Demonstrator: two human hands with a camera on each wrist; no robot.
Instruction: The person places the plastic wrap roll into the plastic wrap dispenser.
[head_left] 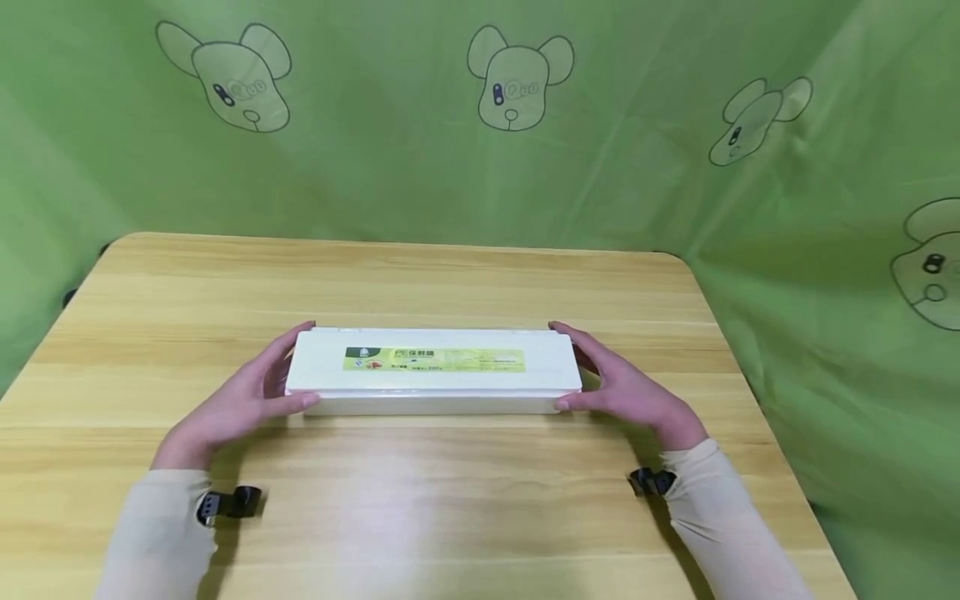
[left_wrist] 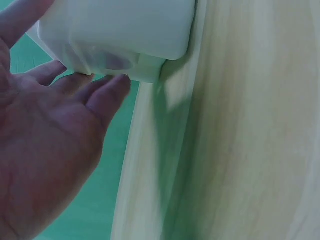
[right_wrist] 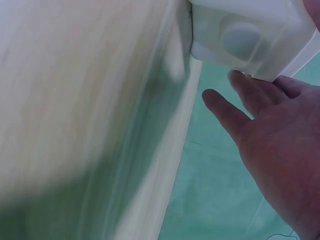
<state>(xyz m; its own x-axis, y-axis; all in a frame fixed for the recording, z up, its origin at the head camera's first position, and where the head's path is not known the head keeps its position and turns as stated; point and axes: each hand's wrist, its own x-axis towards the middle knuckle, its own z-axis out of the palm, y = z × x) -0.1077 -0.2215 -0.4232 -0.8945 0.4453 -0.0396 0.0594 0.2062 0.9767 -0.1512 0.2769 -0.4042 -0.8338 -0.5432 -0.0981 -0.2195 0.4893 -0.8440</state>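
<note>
A long white cling film box (head_left: 435, 402) with a yellow-green label (head_left: 435, 359) lies crosswise on the wooden table, lid side up. My left hand (head_left: 236, 404) grips its left end, thumb on the front face and fingers round the back corner. At the other end my right hand (head_left: 633, 396) holds the box in the same way. The left wrist view shows the box's end (left_wrist: 120, 30) with my left fingers (left_wrist: 112, 95) against its far edge. In the right wrist view, a round recess (right_wrist: 241, 41) marks the opposite end, beside my right fingers (right_wrist: 247, 92).
The wooden table (head_left: 450, 500) has rounded far corners. Behind it and along the right hangs a green curtain (head_left: 390, 183) printed with cartoon animal heads. Each sleeve carries a small black wrist camera, one at the left (head_left: 228, 503) and one at the right (head_left: 651, 482).
</note>
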